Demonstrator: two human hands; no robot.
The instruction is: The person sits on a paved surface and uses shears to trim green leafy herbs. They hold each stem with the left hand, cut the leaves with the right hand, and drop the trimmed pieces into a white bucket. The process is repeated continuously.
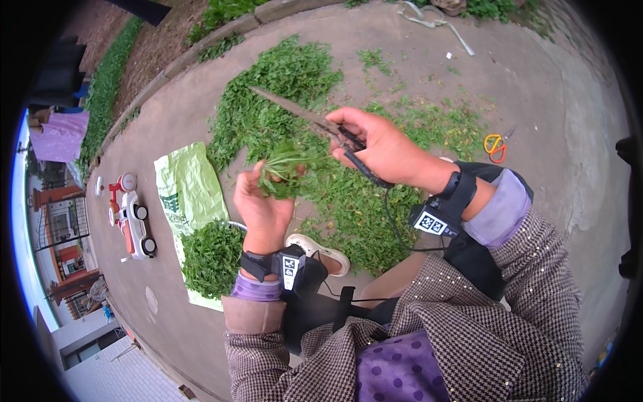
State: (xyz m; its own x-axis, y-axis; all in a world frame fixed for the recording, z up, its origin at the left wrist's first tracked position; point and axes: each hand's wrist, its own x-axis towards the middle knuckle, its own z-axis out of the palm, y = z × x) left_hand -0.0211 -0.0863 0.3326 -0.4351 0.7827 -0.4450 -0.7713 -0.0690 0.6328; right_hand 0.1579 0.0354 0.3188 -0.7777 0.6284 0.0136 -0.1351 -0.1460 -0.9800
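In my left hand [263, 213] is a small bunch of leafy green stems [286, 166], pinched between thumb and fingers with the pale stem ends together. My right hand [389, 145] grips large scissors [294, 106] by their dark handles. Their long, discoloured blades look nearly closed and point to the upper left, above the bunch. Below both hands, a big heap of cut greens [271, 85] covers the concrete, and looser greens [371, 216] spread toward my shoes. To the left of my left wrist, more greens [213, 259] fill a container whose pale rim partly shows.
A light green plastic sack [193, 186] lies flat under the container. Small scissors with yellow and orange handles [495, 147] lie on the ground at right. A ride-on toy car [133, 226] stands at left. A white strap [432, 22] lies near the curb [216, 42].
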